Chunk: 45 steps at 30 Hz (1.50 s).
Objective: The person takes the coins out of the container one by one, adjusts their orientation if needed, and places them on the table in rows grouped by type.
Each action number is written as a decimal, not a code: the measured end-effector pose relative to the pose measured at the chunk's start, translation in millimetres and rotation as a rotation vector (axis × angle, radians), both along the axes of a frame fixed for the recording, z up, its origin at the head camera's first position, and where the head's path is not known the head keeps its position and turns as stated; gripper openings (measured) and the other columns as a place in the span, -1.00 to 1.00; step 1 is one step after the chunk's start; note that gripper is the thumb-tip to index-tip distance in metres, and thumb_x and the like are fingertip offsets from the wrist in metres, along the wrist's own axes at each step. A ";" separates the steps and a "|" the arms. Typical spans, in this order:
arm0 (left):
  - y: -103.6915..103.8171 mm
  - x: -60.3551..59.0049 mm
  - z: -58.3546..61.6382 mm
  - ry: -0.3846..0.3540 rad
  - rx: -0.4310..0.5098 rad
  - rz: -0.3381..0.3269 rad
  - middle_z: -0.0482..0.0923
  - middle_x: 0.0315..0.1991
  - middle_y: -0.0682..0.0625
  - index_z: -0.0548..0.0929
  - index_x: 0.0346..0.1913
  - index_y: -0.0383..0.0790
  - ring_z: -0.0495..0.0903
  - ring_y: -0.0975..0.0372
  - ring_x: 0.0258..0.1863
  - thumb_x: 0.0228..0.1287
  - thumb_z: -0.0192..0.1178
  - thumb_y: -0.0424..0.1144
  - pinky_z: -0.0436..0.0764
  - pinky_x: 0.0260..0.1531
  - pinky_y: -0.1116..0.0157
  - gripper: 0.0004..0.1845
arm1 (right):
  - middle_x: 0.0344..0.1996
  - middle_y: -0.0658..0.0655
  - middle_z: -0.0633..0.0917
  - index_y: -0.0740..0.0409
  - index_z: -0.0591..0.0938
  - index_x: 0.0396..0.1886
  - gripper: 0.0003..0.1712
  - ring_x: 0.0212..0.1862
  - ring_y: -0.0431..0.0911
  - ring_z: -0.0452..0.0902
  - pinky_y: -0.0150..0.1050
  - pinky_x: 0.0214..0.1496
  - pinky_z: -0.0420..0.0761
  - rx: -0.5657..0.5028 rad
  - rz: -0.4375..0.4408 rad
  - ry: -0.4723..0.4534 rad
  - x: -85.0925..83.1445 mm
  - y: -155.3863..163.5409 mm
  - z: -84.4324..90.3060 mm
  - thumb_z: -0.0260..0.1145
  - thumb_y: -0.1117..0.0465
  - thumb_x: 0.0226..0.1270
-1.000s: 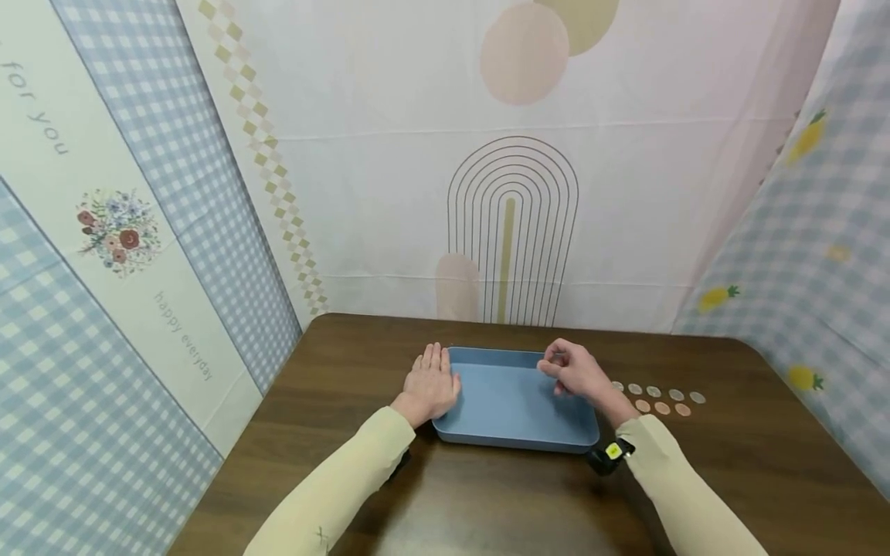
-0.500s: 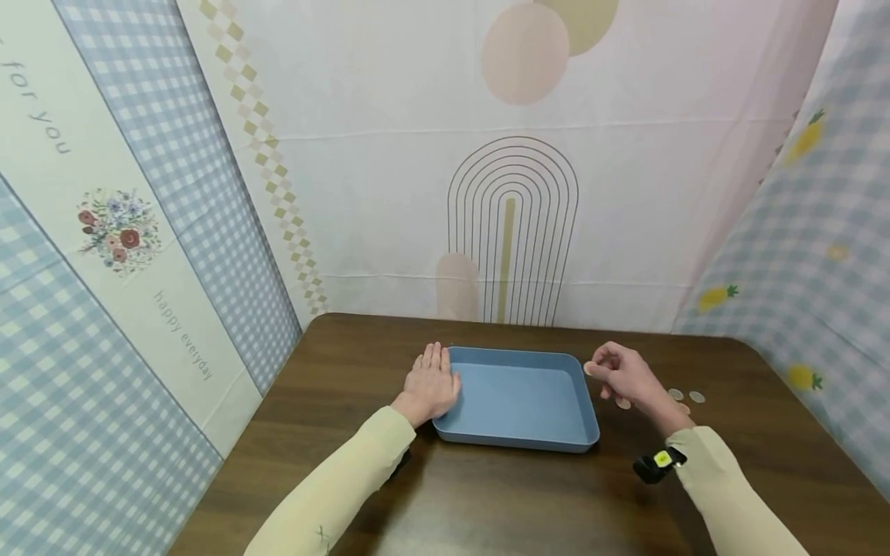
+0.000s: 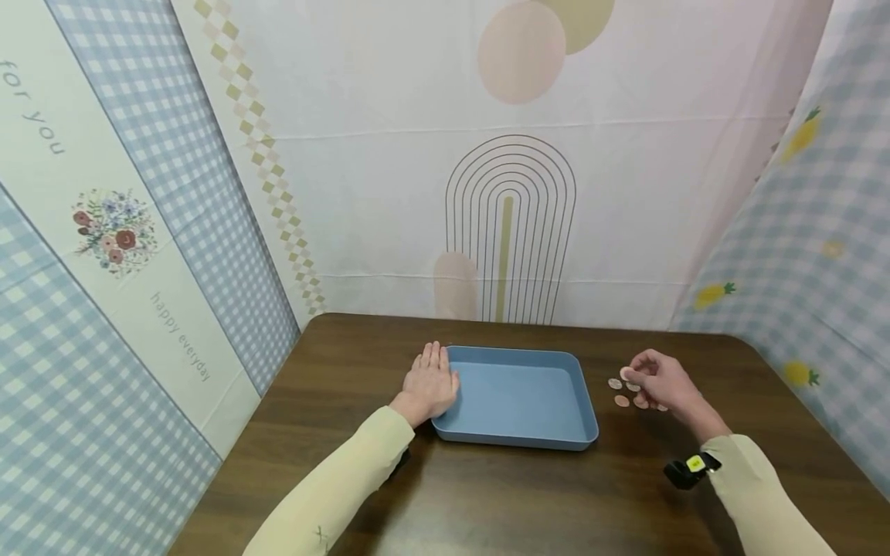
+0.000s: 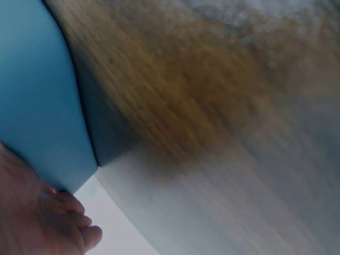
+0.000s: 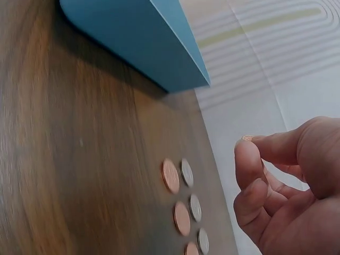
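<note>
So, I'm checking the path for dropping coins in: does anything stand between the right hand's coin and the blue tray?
Nothing visible does. The right hand pinches a coin above the coins on the table; only bare table lies between it and the blue tray.

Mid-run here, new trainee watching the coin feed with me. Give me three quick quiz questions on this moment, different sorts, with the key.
1. True or false: the blue tray has coins in it.
2. Which does the left hand touch? A) the coins B) the tray's left wall C) only the table
3. Fill in: the right hand pinches a ____ above the coins lying on the table.

Key: 1 false, its floor is bare; 2 B; 3 coin, edge showing between thumb and forefinger.
</note>
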<state>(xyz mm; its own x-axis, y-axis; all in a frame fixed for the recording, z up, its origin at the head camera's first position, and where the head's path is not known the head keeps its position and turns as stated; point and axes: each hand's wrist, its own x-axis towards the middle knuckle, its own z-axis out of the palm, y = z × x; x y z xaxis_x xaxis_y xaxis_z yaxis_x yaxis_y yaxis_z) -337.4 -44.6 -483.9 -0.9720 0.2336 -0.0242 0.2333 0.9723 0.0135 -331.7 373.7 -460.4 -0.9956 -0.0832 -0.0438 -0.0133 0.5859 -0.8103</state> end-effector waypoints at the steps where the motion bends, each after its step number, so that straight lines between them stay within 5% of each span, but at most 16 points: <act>1: -0.7 0.2 0.0 0.001 0.002 0.001 -0.03 0.57 -0.25 0.05 0.53 -0.37 -0.05 -0.02 0.58 0.55 -0.37 0.03 0.09 0.53 0.08 -0.32 | -0.41 0.21 0.63 0.33 0.44 -0.07 -0.63 -0.61 -0.08 0.54 -0.16 -0.63 0.54 0.015 -0.014 0.003 0.5 3.1 -0.7 0.23 0.09 0.44; 23: -1.5 2.7 0.6 -0.003 0.001 -0.001 -0.04 0.57 -0.24 0.02 0.54 -0.36 -0.06 -0.01 0.58 0.55 -0.40 0.04 0.09 0.53 0.09 -0.31 | -0.50 0.12 0.67 0.44 0.44 -0.11 -0.58 -0.58 -0.09 0.62 -0.17 -0.58 0.58 0.218 -0.110 -0.010 27.2 89.6 -15.4 0.17 0.08 0.46; 45: -3.1 1.2 -0.3 -0.008 0.007 0.000 -0.02 0.57 -0.24 0.03 0.54 -0.34 -0.04 -0.01 0.58 0.54 -0.39 0.06 0.09 0.53 0.09 -0.30 | -0.56 0.06 0.61 0.39 0.50 -0.22 -0.60 -0.52 -0.11 0.51 -0.17 -0.54 0.52 0.358 -0.153 -0.073 17.1 122.1 -38.3 0.26 0.06 0.38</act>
<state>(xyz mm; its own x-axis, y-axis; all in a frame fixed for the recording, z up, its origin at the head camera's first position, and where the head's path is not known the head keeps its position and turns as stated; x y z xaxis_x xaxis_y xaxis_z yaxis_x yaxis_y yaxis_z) -336.2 -47.6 -484.2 -0.9719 0.2335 -0.0302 0.2329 0.9722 0.0217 -314.6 495.8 -498.7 -0.9885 0.0991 -0.1143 0.1460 0.8221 -0.5502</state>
